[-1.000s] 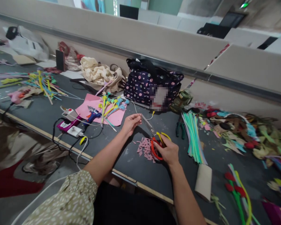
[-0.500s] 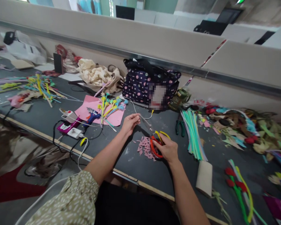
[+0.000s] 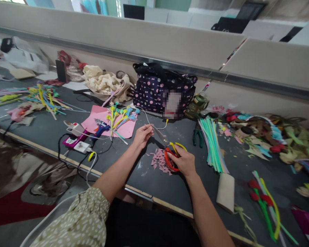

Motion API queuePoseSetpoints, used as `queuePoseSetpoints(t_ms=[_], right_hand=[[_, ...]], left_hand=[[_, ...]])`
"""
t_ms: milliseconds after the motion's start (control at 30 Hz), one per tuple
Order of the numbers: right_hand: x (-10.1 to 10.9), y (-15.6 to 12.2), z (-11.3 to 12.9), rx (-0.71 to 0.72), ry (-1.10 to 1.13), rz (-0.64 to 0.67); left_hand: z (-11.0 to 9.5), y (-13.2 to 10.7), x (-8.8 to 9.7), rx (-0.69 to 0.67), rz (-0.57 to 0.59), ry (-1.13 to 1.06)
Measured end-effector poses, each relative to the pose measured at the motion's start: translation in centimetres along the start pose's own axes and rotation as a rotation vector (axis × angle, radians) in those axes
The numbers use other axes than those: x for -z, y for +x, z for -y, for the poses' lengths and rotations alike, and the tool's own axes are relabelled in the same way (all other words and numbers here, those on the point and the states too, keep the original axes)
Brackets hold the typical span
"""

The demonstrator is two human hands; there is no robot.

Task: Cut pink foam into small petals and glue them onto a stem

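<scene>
My right hand (image 3: 184,159) is wrapped round the handles of a pair of scissors (image 3: 172,154), one loop red and one yellow. The blades slant up and left toward my left hand (image 3: 143,134). Its fingers are pinched together at the blade tips; whatever lies between them is too small to make out. Beneath the scissors, a loose pile of small pink cut pieces (image 3: 159,160) lies on the dark table (image 3: 154,190).
Left of my hands, a blue glue gun (image 3: 101,128) and yellow and blue pipe-cleaner flowers (image 3: 119,116) rest on pink sheets (image 3: 92,118). A power strip (image 3: 79,140) trails cords. Rightward are green-handled pliers (image 3: 197,135), a pipe-cleaner bundle (image 3: 212,145) and a beige block (image 3: 226,192). Behind stands a patterned bag (image 3: 154,89).
The whole view has shifted very slightly. Both hands and the scissors keep nearly the same pose over the pink pieces.
</scene>
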State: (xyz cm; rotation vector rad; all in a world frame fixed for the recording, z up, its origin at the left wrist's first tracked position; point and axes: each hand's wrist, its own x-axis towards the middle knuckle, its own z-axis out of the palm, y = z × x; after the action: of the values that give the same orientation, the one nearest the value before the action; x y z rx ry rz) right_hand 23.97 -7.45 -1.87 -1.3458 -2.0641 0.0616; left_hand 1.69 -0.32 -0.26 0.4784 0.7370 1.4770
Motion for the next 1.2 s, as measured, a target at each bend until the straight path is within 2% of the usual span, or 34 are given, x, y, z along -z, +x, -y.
queuePoseSetpoints(t_ms=[367, 567, 933, 1100, 1200], right_hand=[[0.2, 0.0, 0.3, -0.015, -0.026, 0.089], [0.0, 0.1, 0.3, -0.069, -0.079, 0.082], [0.5, 0.4, 1.0, -0.117, -0.155, 0.117], [0.8, 0.6, 1.6, -0.152, -0.172, 0.149], [0.8, 0.6, 1.1, -0.189, -0.212, 0.108]], left_hand=[[-0.2, -0.1, -0.1, 0.024, -0.039, 0.025], [-0.3, 0.1, 0.0, 0.039, -0.037, 0.061], [-0.2, 0.2, 0.7, -0.056, -0.065, 0.321], [-0.6, 0.3, 0.9, -0.026, -0.065, 0.227], [-0.7, 0.3, 0.8, -0.009, -0.062, 0.143]])
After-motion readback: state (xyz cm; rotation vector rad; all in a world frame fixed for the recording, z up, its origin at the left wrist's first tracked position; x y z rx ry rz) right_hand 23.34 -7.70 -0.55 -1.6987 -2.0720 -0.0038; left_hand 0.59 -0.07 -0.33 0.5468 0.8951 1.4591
